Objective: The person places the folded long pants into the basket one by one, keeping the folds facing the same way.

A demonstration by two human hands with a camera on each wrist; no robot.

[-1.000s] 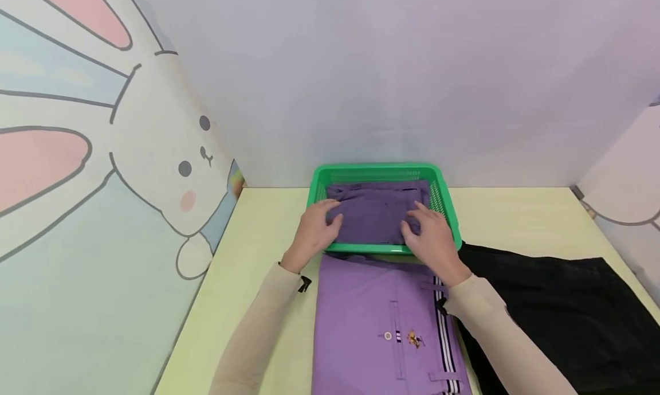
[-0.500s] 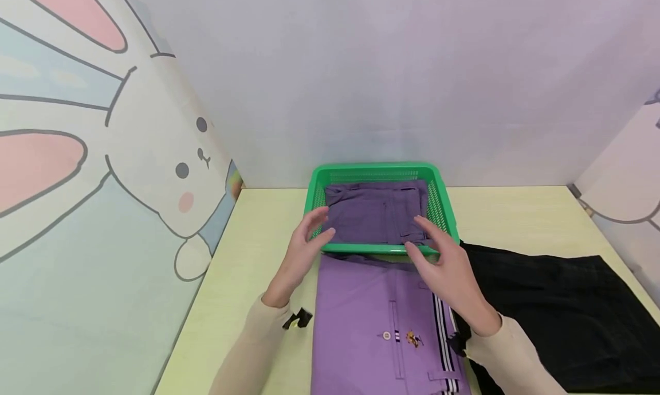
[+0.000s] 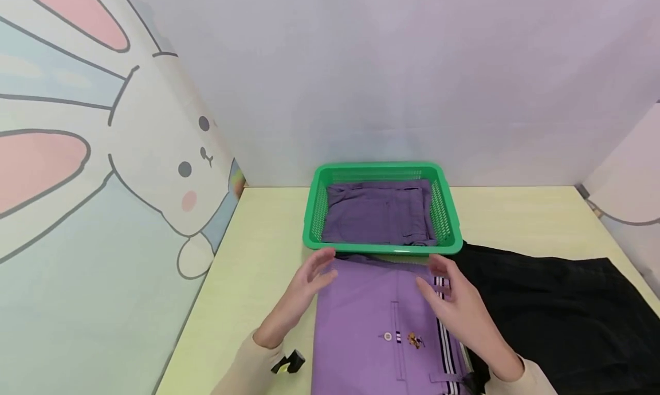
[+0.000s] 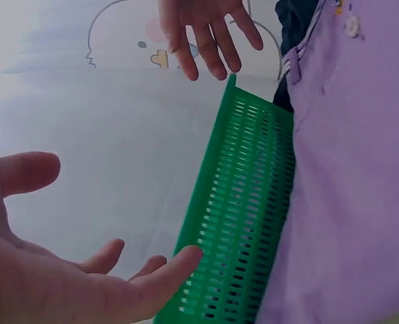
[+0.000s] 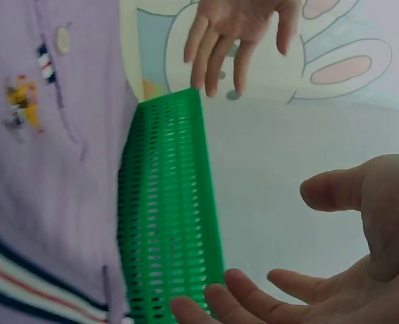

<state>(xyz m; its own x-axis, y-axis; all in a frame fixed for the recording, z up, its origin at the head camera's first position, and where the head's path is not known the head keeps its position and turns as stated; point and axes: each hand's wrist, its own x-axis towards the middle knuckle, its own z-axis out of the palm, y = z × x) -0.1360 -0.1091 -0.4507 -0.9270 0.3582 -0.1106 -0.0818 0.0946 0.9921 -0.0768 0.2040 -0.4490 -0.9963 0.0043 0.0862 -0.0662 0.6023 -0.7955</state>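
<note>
In the head view a folded dark purple garment [image 3: 378, 214] lies inside a green plastic basket [image 3: 381, 249]. In front of the basket lies a folded light purple garment [image 3: 356, 326] with a button, a small embroidered emblem and striped trim along its right side. My left hand [image 3: 301, 294] hovers over that garment's left edge, fingers loosely bent and holding nothing. Over the striped side, my right hand [image 3: 466, 306] is likewise apart from the cloth, thumb and fingers spread. Both wrist views show the basket's perforated side [image 4: 243, 182] beyond the fingers.
A black garment [image 3: 562, 315] lies on the right part of the pale yellow table [image 3: 273, 229], its left part next to the light purple one. Behind the table rises a pale wall [image 3: 361, 85], and a cartoon rabbit mural [image 3: 154, 154] covers the left wall.
Both hands have drawn back from the dark purple garment in the basket toward the person, and are now above the light purple garment. The garments and basket stay in place.
</note>
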